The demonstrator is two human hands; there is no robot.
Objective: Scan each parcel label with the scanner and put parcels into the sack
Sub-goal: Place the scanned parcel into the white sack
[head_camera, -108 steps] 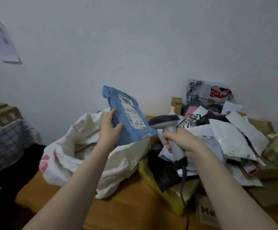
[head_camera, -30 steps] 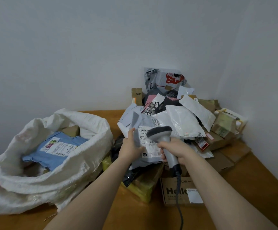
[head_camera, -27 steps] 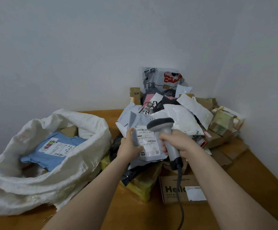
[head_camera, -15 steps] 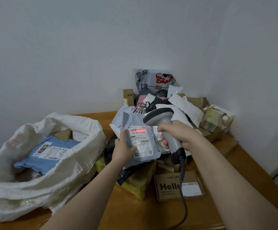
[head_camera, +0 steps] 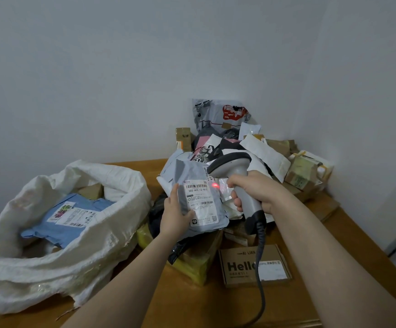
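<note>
Left hand (head_camera: 175, 217) grips grey parcel (head_camera: 192, 172) by its left edge, thumb on front, label (head_camera: 200, 201) facing up. Right hand (head_camera: 257, 189) wrapped round scanner (head_camera: 231, 163) handle, head just right of parcel, red dot (head_camera: 215, 185) at label's right edge. Sack (head_camera: 121, 183) open on left of bench (head_camera: 215, 311), blue parcel (head_camera: 74, 218) inside. Parcel pile (head_camera: 265, 157) far right. Hello box (head_camera: 239, 267) near, under cable (head_camera: 260, 280).

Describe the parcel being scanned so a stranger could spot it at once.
On the wooden table, right of the white sack, parcels are heaped in the wall corner. At the heap's front, the left hand holds a grey plastic mailer. Only it is hand-held, the scanner's red dot at its white label's edge.
</note>
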